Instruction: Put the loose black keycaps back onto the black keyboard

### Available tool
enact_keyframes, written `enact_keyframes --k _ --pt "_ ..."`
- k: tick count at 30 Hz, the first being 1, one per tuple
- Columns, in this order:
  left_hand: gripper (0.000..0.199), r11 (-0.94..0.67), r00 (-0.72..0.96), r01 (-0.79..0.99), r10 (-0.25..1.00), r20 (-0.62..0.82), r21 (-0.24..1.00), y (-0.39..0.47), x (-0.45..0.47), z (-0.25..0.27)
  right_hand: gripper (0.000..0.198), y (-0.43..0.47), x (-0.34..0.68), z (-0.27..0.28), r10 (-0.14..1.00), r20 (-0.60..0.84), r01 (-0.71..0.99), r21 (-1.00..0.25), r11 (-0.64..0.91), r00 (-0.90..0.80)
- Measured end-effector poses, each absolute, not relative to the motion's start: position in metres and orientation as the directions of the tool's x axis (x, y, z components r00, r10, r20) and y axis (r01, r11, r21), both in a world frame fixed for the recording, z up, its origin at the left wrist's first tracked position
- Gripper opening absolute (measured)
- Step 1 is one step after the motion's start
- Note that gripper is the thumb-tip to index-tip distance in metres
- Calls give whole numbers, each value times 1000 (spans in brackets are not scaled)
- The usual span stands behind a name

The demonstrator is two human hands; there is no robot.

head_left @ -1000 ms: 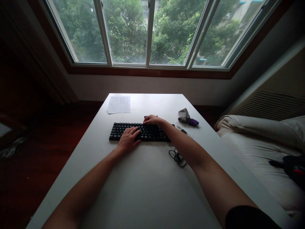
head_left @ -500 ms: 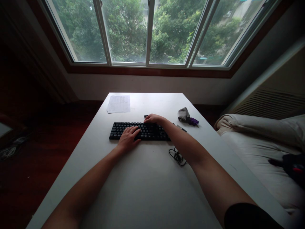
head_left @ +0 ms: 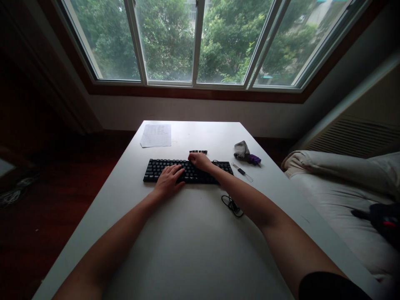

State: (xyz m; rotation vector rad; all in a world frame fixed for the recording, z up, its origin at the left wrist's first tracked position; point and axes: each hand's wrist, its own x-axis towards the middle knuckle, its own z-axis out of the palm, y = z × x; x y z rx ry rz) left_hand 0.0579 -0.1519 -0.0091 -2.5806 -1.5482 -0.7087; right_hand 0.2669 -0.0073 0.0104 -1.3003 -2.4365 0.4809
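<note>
A black keyboard lies across the white table. My left hand rests over its left-middle part, fingers spread and the palm near the front edge. At the keyboard's back edge, near the middle, my right hand is closed with the fingers curled together. Whatever those fingertips pinch is hidden or too small to make out. Just behind that hand stands a short row of black keycaps. To the keyboard's right lies a wire keycap puller with a black middle.
A coiled black cable lies in front of the keyboard, partly under my right forearm. A printed paper sheet is at the back left. Toward the back right sit a grey cloth and a purple bundle. The table faces a window.
My right hand and forearm have shifted slightly toward me and lower. More of the keycap row, the keyboard's right end and the keycap puller now show. My left hand stays in place.
</note>
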Motion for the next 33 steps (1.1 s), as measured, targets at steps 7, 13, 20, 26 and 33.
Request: enact_keyframes --k 7,13,20,26,33 --pt "55 -499 393 844 824 407 195 -152 58 -9 26 -20 275 6 787 218 660 -442 607 -578" --pt "55 -497 390 845 824 411 196 -152 59 -9 19 -13 275 0 763 294 622 -448 642 -575" --pt "55 -496 398 850 826 399 180 -152 59 -8 22 2 278 5 755 242 592 -495 637 -610" --pt "55 -498 395 846 826 402 192 -152 58 -8 35 7 270 22 703 122 634 -343 692 -701" --pt "56 -501 399 847 820 410 178 -151 57 -10 35 8 254 42 621 -20 619 -107 778 -784"
